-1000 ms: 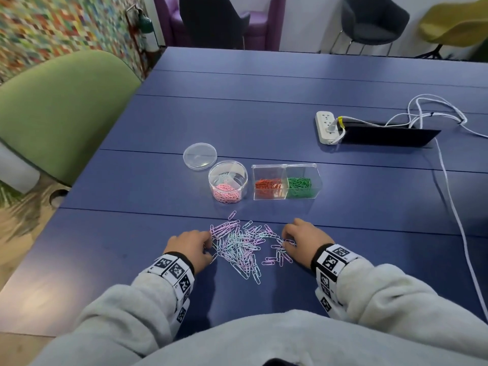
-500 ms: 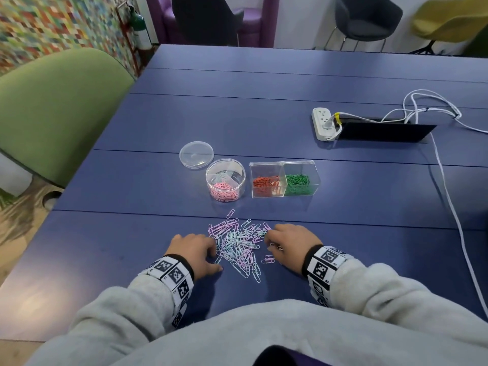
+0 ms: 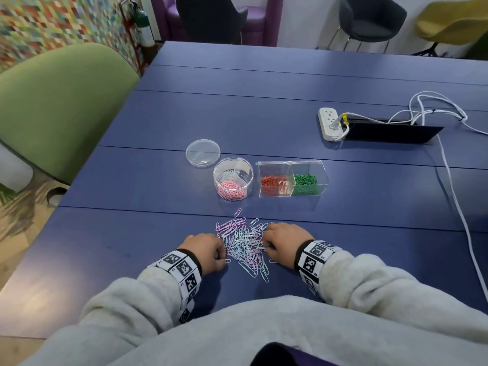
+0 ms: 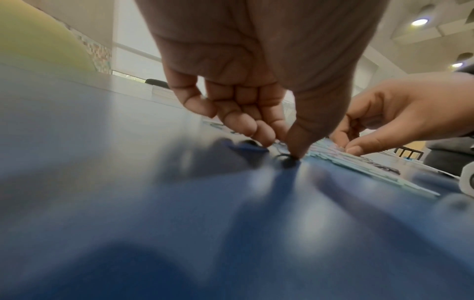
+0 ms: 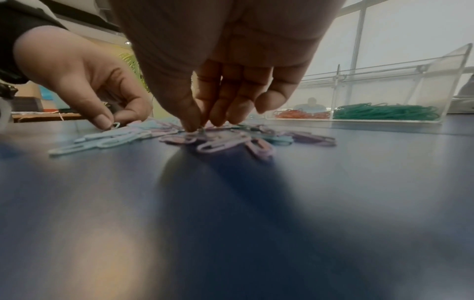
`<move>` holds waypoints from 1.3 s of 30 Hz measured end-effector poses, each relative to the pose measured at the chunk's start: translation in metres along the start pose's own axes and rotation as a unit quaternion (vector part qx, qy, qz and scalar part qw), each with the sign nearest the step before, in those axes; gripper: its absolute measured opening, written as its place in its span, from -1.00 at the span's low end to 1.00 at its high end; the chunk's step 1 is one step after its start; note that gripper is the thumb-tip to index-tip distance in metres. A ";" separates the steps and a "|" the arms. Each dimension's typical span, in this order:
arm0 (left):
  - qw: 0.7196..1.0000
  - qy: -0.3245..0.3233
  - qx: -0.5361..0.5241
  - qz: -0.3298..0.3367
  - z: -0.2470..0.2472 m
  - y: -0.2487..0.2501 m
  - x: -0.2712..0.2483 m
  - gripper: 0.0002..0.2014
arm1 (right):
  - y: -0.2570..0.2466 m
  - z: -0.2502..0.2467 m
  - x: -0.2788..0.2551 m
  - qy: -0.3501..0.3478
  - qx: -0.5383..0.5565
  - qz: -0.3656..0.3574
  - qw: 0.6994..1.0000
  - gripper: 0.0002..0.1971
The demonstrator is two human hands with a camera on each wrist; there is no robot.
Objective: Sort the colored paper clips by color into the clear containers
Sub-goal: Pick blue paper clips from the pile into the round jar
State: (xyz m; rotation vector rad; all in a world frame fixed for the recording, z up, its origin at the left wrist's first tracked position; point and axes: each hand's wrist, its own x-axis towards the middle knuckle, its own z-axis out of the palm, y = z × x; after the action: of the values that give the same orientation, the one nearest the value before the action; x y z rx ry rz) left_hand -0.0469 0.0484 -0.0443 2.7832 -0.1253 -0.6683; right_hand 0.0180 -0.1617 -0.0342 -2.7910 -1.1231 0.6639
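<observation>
A heap of purple and light blue paper clips (image 3: 244, 243) lies on the blue table (image 3: 132, 247) in front of me. My left hand (image 3: 223, 256) rests at the heap's left edge, thumb and forefinger pinching a light blue clip (image 5: 116, 124). At the heap's right edge my right hand (image 3: 265, 245) has curled fingers, its thumb and fingertips (image 5: 191, 125) pinching among purple clips (image 5: 179, 139). Behind the heap stand a round clear container (image 3: 233, 178) with pink clips and a clear two-part box (image 3: 291, 179) with red clips left and green clips right.
The round container's clear lid (image 3: 202, 153) lies behind it to the left. A white power strip (image 3: 328, 124) with white cables (image 3: 454, 196) and a black cable slot (image 3: 388, 132) sit far right. A green chair (image 3: 60, 107) stands at the table's left side.
My right hand has slid left into the heap and my left hand has closed in from the other side. The scattered clips on the right are now gathered tighter.
</observation>
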 end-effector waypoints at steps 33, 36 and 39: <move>0.969 -0.125 0.040 0.209 -0.023 0.025 0.025 -0.77 | 0.029 0.009 -0.037 0.026 0.160 0.231 0.959 -0.87; 0.968 -0.116 0.052 0.215 -0.017 0.027 0.027 -0.76 | 0.024 0.009 -0.035 0.025 0.147 0.233 0.961 -0.83; 0.969 -0.101 0.061 0.219 -0.013 0.029 0.030 -0.76 | 0.019 0.007 -0.032 0.011 0.123 0.234 0.965 -0.77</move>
State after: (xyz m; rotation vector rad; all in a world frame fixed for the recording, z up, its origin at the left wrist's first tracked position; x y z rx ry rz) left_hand -0.0149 0.0195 -0.0374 2.6513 -0.8184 -0.8408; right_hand 0.0066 -0.1985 -0.0330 -2.8390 -0.3357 0.7416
